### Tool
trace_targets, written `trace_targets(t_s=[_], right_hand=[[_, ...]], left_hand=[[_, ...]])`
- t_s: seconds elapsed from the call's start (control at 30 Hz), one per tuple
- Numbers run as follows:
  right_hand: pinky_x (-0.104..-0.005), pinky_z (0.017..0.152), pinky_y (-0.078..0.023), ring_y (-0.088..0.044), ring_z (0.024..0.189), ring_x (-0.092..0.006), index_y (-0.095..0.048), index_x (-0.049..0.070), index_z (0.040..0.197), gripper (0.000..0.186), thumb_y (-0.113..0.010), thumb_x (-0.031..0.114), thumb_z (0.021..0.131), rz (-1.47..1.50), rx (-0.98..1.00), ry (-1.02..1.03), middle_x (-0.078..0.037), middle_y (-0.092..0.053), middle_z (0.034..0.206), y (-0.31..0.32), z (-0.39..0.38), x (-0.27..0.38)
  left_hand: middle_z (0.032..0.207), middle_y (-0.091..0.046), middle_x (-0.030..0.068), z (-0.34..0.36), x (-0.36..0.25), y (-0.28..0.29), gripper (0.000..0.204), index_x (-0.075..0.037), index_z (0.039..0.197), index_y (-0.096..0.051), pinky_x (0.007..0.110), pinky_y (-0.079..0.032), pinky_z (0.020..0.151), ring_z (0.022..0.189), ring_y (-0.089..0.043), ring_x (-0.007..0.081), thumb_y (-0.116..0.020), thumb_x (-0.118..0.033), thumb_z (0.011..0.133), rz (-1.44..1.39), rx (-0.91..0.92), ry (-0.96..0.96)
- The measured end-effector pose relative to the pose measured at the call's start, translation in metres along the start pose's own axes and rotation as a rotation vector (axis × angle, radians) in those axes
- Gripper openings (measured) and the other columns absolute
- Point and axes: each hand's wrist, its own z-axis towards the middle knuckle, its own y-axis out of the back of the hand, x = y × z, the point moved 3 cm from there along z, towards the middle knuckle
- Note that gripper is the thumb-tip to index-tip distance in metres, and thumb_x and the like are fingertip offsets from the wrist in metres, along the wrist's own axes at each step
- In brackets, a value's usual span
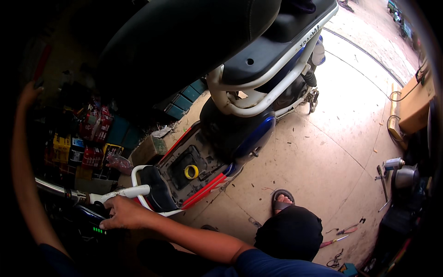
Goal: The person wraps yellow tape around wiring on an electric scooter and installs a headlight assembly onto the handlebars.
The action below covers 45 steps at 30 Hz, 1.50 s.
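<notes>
My left hand point(28, 96) is raised at the dim far left, its fingers closed at the lower end of a long red stick-like thing point(42, 63); its kind is too dark to tell. My right hand point(125, 213) is at the scooter's steering head, with bent fingers and the thumb beside a display point(98, 230) lit with green bars. What the fingertips grip there is hidden. Close by run the white steering column point(131, 191) and a chrome tube point(53, 187). A yellow tape roll point(191, 171) lies on the scooter's dusty footboard point(170, 173), below the black seat point(194, 41).
Stacked boxes point(94, 122) and teal blocks point(184, 99) stand left of the scooter. Pliers point(350, 229) and a screwdriver point(333, 241) lie on the floor near my sandalled foot point(283, 199). At right are a spray can point(394, 163), a metal pot point(407, 176) and a cardboard box point(417, 106).
</notes>
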Motion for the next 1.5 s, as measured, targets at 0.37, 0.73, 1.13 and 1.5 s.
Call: trace_targets(t_s=[0.37,0.73,1.13,1.5], right_hand=[[-0.0334,0.064,-0.05,-0.065,0.073,-0.0167,-0.067,-0.013,0.113,0.054,-0.087,0.027,0.083,-0.029,-0.006,0.01,-0.01,-0.068,0.08,0.0,0.001,-0.001],[-0.033,0.066,-0.05,-0.065,0.076,-0.0167,-0.066,-0.014,0.115,0.058,-0.088,0.028,0.082,0.029,0.046,-0.03,-0.011,-0.068,0.083,-0.002,-0.001,0.003],[-0.0331,0.069,-0.052,-0.065,0.078,-0.0182,-0.063,-0.016,0.121,0.065,-0.088,0.029,0.083,-0.006,0.026,-0.023,-0.012,-0.068,0.084,-0.003,-0.004,0.005],[-0.0325,0.066,-0.049,-0.063,0.075,-0.0165,-0.064,-0.015,0.119,0.06,-0.087,0.028,0.084,0.033,0.029,-0.011,-0.011,-0.067,0.082,-0.002,-0.004,0.003]], left_hand=[[0.124,-0.07,0.0282,-0.018,-0.045,0.006,0.053,0.003,0.14,-0.06,0.052,-0.054,0.099,0.117,-0.068,0.0441,-0.071,-0.03,0.1,0.531,-0.088,-0.02],[0.121,-0.071,0.0281,-0.019,-0.034,0.007,0.052,0.003,0.136,-0.061,0.053,-0.054,0.097,0.115,-0.068,0.0454,-0.071,-0.032,0.099,0.52,-0.125,-0.085],[0.126,-0.071,0.0238,-0.041,-0.066,0.017,0.049,0.0,0.139,-0.06,0.051,-0.053,0.099,0.118,-0.067,0.0406,-0.069,-0.03,0.101,0.549,-0.108,0.039],[0.124,-0.071,0.0261,-0.035,-0.064,0.016,0.046,0.0,0.133,-0.063,0.054,-0.054,0.096,0.116,-0.067,0.0444,-0.07,-0.03,0.099,0.47,-0.106,-0.011]])
